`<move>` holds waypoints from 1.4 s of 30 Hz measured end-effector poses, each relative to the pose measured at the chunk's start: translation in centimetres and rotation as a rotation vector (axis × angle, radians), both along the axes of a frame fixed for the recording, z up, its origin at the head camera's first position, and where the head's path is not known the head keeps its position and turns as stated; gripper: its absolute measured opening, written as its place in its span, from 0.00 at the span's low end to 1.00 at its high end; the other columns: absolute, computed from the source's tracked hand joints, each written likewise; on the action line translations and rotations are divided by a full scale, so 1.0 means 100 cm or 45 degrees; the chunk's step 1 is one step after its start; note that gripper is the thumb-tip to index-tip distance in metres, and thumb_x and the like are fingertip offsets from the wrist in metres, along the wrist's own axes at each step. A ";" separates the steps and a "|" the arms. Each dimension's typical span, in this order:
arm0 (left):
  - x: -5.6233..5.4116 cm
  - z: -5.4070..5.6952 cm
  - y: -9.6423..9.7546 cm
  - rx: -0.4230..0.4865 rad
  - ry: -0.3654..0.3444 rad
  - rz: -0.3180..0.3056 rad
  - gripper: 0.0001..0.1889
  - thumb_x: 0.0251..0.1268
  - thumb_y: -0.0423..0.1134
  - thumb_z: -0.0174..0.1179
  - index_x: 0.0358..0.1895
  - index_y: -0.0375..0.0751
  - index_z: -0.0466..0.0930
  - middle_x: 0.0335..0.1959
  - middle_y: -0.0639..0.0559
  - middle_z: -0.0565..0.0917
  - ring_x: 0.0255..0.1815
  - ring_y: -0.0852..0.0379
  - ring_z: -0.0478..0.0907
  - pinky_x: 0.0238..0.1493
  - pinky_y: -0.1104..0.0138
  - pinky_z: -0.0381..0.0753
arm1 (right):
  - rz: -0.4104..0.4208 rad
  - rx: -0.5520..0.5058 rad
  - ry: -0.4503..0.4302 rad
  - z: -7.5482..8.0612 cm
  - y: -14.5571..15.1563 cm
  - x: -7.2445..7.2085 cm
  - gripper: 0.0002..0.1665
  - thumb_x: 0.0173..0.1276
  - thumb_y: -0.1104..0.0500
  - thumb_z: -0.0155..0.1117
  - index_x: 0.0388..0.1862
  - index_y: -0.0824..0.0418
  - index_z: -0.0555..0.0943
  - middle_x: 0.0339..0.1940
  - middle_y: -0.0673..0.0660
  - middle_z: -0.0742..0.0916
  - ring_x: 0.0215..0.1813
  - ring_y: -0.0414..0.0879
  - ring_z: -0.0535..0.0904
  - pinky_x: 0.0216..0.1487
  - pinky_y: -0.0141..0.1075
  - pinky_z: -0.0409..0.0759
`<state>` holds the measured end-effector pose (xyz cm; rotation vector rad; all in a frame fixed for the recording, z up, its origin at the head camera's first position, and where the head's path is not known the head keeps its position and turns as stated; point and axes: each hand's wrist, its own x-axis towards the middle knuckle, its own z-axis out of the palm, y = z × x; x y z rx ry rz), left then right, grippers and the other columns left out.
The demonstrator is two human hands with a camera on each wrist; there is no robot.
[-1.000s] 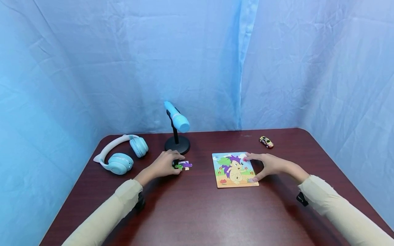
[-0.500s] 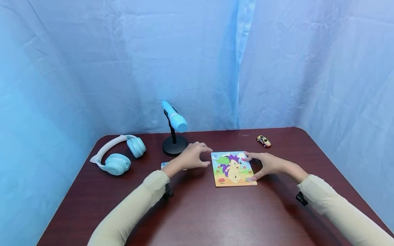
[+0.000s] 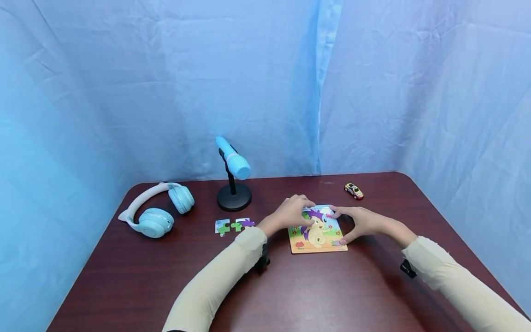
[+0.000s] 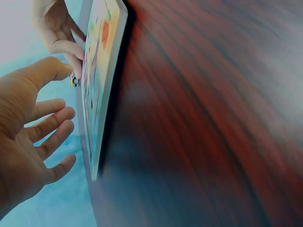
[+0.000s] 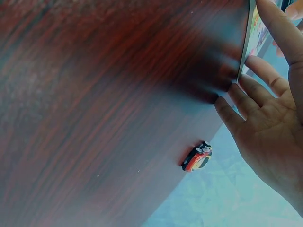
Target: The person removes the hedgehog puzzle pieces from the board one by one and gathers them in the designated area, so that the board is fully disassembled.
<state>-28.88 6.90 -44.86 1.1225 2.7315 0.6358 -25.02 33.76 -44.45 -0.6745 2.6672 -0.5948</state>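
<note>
A square hedgehog jigsaw puzzle (image 3: 317, 233) lies flat on the table. My left hand (image 3: 292, 212) is over its upper left part, thumb and fingers spread. The left wrist view has this left hand (image 4: 28, 123) holding nothing, its fingers relaxed and apart from the puzzle board (image 4: 111, 71). At the puzzle's right edge rests my right hand (image 3: 365, 222), thumb by the lower corner and fingers by the upper one. In the right wrist view the right hand (image 5: 265, 113) has nearly straight fingers, with fingertips at the board's edge. Loose jigsaw pieces (image 3: 222, 226) lie left of the puzzle.
Blue cat-ear headphones (image 3: 155, 222) lie at the table's left side. A blue microphone (image 3: 237, 165) on a black round stand (image 3: 234, 199) is at the back. Behind the puzzle, to the right, sits a toy car (image 3: 354, 191). Blue curtains (image 3: 265, 92) surround the table (image 3: 307, 295).
My left hand has moved right from the loose jigsaw pieces to above the puzzle, uncovering the pieces. My right hand has stayed at the puzzle's right edge.
</note>
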 end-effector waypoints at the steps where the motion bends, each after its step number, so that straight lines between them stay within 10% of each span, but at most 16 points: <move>1: 0.000 0.000 0.004 -0.007 0.004 0.001 0.29 0.66 0.51 0.68 0.68 0.48 0.79 0.63 0.51 0.81 0.63 0.54 0.75 0.66 0.57 0.72 | 0.002 0.003 0.004 0.000 0.000 0.000 0.53 0.53 0.37 0.80 0.72 0.61 0.74 0.79 0.65 0.69 0.76 0.64 0.65 0.71 0.67 0.63; 24: -0.004 -0.009 0.033 -0.050 -0.038 0.040 0.30 0.64 0.53 0.69 0.68 0.47 0.79 0.59 0.52 0.79 0.56 0.58 0.72 0.56 0.65 0.70 | -0.031 0.028 -0.029 -0.001 0.001 -0.001 0.58 0.52 0.37 0.81 0.76 0.60 0.68 0.76 0.65 0.72 0.74 0.62 0.66 0.70 0.65 0.66; 42: -0.007 -0.008 0.033 -0.074 -0.085 0.020 0.27 0.69 0.51 0.66 0.68 0.48 0.78 0.58 0.52 0.76 0.54 0.58 0.67 0.53 0.67 0.65 | -0.024 0.000 -0.035 -0.003 0.002 -0.002 0.40 0.52 0.38 0.81 0.57 0.54 0.76 0.81 0.62 0.67 0.75 0.61 0.66 0.71 0.64 0.66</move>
